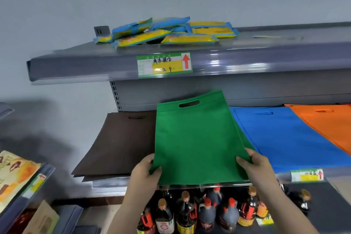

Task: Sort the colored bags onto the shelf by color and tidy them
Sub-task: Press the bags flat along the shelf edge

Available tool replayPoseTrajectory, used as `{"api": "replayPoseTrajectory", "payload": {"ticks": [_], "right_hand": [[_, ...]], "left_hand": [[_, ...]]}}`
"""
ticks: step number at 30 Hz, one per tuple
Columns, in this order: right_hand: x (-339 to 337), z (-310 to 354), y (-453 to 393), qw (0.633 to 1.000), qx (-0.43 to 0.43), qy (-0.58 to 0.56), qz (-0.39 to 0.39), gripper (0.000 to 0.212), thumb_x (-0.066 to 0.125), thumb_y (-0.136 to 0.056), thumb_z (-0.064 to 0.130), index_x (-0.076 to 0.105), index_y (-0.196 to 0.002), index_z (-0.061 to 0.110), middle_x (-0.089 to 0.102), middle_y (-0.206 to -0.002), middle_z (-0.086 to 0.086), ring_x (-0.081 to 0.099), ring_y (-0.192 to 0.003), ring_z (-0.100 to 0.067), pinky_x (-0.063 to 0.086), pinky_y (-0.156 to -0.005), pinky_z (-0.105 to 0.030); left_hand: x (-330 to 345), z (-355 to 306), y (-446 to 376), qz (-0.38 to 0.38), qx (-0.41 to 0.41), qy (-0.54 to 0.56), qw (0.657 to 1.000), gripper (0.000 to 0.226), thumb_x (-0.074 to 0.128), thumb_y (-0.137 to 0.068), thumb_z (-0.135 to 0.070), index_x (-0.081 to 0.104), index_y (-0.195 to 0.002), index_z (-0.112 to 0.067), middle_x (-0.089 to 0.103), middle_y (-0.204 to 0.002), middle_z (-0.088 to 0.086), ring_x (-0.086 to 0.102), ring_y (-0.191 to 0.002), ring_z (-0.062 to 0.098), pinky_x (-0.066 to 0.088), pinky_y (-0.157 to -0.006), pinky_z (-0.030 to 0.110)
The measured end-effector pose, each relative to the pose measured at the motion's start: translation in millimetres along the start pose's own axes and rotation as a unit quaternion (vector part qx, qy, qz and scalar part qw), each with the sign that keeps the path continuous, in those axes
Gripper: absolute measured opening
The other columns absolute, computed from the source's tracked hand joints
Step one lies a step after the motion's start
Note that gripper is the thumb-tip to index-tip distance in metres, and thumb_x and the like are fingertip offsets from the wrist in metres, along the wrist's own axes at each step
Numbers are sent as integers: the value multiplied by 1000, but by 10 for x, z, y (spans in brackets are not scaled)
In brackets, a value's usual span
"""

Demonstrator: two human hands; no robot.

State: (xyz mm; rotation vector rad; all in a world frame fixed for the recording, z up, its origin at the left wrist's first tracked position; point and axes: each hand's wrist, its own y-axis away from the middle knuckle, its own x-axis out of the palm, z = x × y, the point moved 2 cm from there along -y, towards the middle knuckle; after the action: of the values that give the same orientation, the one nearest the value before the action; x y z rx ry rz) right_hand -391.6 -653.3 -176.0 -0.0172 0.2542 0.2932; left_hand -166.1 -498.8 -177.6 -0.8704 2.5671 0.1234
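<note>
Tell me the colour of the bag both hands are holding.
Green. The bag is a plain solid green, gripped at its near corners by the left hand and right hand; head view.

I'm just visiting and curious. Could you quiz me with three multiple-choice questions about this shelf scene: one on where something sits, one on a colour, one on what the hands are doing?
1. Where does the flat brown fabric bag lie?
A. left of the green bag
B. on the top shelf
C. among the bottles

2. What colour is the bag between the flat green fabric bag and the orange fabric bag?
A. red
B. blue
C. yellow

3. How is the green bag held?
A. by one hand
B. by neither hand
C. by both hands

Answers: 1 A, it lies on the middle shelf beside the green one. 2 B, the blue fabric bag lies there. 3 C, the left hand and right hand grip its lower corners.
</note>
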Motion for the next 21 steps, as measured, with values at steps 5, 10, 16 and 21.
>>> {"api": "replayPoseTrajectory", "payload": {"ticks": [5,10,16,21], "right_hand": [[-20,-57,-162,996,11,81,-38,45,58,-91,3,47,-135,-1,58,-127,-17,51,-121,-37,41,-101,-42],[-78,-55,-291,977,-6,205,-54,47,58,-91,5,45,-136,-1,64,-111,-26,55,-104,-49,48,-86,-49],[-143,-152,-524,948,-40,314,-43,48,59,-91,9,45,-136,1,64,-111,-19,60,-67,-23,47,-63,-33],[-242,-235,-674,925,-64,373,-36,52,66,-86,15,49,-133,2,55,-123,-15,53,-110,-33,50,-84,-40]], "left_hand": [[137,84,-319,34,25,-72,997,31,53,-91,-2,58,-104,-30,67,-89,-14,65,-82,14,55,-76,29],[292,151,-473,34,17,-132,990,31,55,-93,-14,56,-124,-17,66,-104,-10,61,-79,4,49,-69,13],[437,39,-552,29,18,-250,968,41,57,-92,-27,51,-132,-19,63,-94,-7,56,-65,3,39,-53,12],[539,-50,-501,8,-10,-318,948,36,57,-91,-33,53,-125,-21,59,-91,-8,60,-77,11,47,-60,21]]}}
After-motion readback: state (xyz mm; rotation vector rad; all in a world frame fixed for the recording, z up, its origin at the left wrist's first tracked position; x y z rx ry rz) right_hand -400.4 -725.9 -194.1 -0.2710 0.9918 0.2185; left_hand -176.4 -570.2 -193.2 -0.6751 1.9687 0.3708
